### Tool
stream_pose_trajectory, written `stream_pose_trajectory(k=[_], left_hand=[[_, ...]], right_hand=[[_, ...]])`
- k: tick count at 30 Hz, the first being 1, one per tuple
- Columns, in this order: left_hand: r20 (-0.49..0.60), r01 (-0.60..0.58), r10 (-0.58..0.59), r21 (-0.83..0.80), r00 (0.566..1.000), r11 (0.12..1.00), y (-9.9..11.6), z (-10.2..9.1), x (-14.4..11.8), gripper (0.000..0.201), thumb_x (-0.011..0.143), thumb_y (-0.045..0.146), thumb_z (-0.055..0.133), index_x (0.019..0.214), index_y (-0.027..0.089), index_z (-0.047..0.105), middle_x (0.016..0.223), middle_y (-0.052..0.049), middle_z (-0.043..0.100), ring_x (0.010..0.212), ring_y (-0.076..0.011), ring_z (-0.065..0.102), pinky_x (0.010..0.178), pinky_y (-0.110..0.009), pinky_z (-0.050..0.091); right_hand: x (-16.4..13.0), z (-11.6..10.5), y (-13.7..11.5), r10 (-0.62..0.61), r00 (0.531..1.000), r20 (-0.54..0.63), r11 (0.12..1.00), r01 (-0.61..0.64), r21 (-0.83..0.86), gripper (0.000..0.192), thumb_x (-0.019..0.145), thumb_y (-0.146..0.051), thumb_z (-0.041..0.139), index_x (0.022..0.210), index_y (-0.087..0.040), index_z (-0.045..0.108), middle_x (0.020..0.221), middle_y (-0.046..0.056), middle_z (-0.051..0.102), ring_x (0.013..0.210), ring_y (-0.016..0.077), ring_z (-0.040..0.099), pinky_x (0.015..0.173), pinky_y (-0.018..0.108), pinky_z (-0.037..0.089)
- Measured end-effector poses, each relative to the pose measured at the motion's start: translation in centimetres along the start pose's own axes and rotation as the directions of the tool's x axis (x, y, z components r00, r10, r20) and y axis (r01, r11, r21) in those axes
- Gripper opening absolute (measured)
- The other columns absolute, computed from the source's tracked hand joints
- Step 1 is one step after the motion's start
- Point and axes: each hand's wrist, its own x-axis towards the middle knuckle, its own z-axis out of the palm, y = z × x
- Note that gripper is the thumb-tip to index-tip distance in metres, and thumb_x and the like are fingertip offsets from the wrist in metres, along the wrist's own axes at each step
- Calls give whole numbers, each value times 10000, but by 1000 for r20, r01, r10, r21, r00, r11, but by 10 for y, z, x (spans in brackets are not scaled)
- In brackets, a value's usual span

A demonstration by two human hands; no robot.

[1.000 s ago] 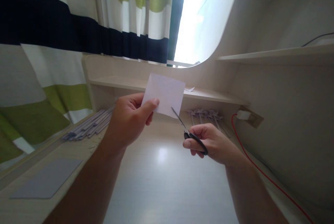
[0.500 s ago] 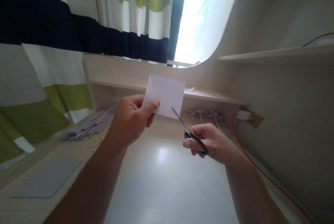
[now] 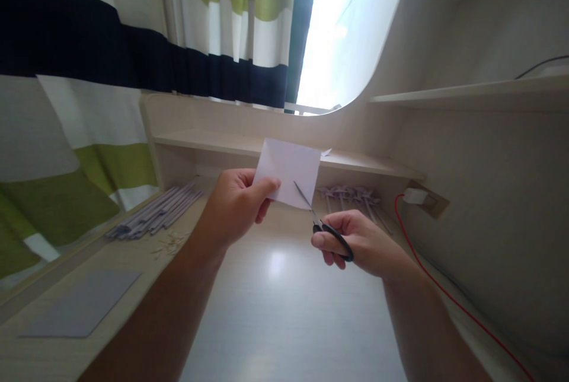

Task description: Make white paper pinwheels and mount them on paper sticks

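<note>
A white, roughly square sheet of paper (image 3: 288,162) is held up above the desk. My left hand (image 3: 242,198) pinches its lower left edge, thumb in front and fingers behind. In my right hand (image 3: 347,236) are black-handled scissors (image 3: 331,234), with my fingers around the handles. The scissors point up and left, and a blade lies over the lower right corner of the sheet. Whether the paper is between the blades, I cannot tell.
At the back left lie several rolled paper sticks (image 3: 155,213) beside small pale pieces (image 3: 171,244). A stack of paper (image 3: 84,302) rests front left. Several paper pinwheels (image 3: 349,195) lie back right, near a white plug (image 3: 415,196) with a red cable (image 3: 438,293).
My left hand and the paper have moved slightly right and down, toward the scissors. The blade now lies at the sheet's lower right corner. My right hand has barely moved.
</note>
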Motion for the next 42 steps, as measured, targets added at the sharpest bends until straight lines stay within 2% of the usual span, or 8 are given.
stream_pose_trajectory(k=[10,20,42], left_hand=[[10,15,-15,5,1000,1000,-3,-1,0,431,846,322,660,454,190,538,405,18,520,390,-98,437,434,-232,333],[-23,-6,7,34,1000,999,-12,-15,11,420,871,362,668,494,195,590,428,13,522,416,-113,445,448,-239,353],[-21,23,-23,6,1000,1000,-11,-13,11,442,863,312,652,446,202,553,392,13,491,381,-105,408,407,-242,316]], right_hand=[[0,-1,2,18,1000,-24,999,-19,-26,400,799,-478,836,674,-142,657,600,12,656,455,68,479,418,193,342],[-1,-1,0,29,999,-21,999,-30,-40,397,792,-461,842,646,-147,647,576,5,648,446,69,475,415,197,330],[0,-1,-1,67,996,-61,995,-72,-72,408,781,-461,851,648,-145,631,550,7,644,408,54,443,385,185,279]])
